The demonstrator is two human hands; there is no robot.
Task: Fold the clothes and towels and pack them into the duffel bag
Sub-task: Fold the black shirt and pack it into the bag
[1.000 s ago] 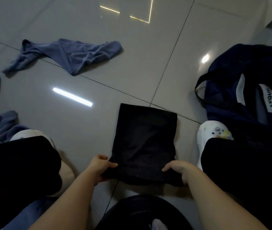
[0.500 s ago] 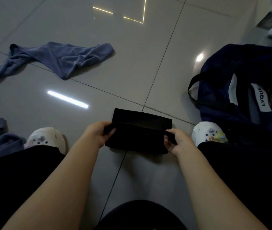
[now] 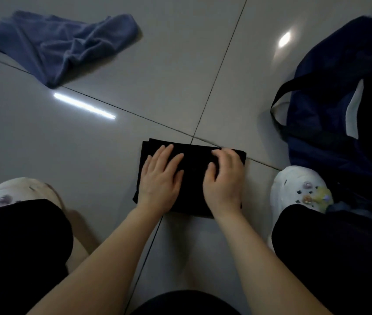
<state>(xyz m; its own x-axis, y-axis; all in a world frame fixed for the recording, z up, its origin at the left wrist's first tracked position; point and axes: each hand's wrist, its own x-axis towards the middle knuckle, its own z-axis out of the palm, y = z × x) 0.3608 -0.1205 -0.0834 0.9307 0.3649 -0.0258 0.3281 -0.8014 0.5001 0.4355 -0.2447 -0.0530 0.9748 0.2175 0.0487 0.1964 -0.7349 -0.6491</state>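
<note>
Between my feet on the floor [image 3: 180, 76], my left hand [image 3: 161, 178] and right hand [image 3: 224, 178] press flat, open, on the folded black cloth [image 3: 193, 164]; duffel bag [image 3: 339, 98] right, no readable label.

White clogs [image 3: 298, 189] with charms; grey tiled floor [image 3: 180, 64], glossy.

Bare floor [image 3: 169, 71] ahead; duffel bag [image 3: 339, 98] and shoe [image 3: 298, 189] crowd right.
</note>
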